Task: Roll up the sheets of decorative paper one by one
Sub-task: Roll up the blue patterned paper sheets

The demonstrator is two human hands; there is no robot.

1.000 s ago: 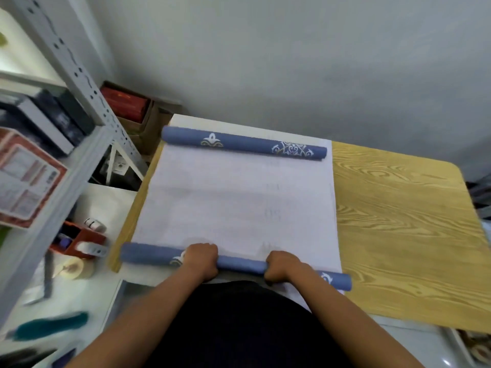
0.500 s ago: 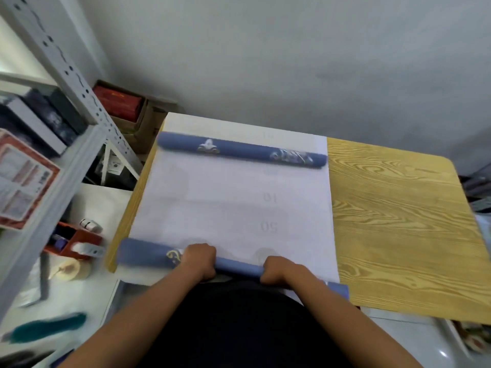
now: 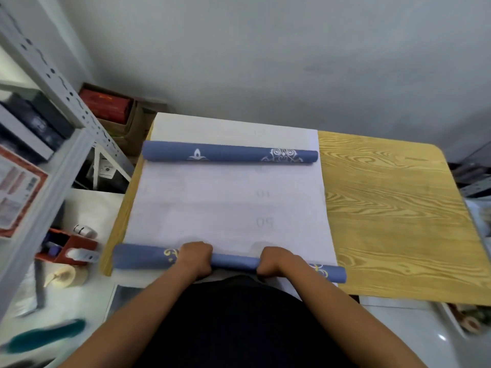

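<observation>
A white-backed sheet of decorative paper lies flat on the left half of a wooden table. Its near end is curled into a blue roll with gold ornaments along the table's front edge. My left hand and my right hand both grip this roll near its middle, fingers curled over it. Another blue roll with white ornaments lies across the far end of the sheet, untouched.
A grey metal shelf with boxes stands at the left. Below it, a white surface holds a red tape dispenser and a tape roll. A cardboard box sits behind the table. The table's right half shows bare wood.
The near roll has moved slightly away from me under both hands, and faint printed numbers now show on the flat sheet. The far roll has not moved.
</observation>
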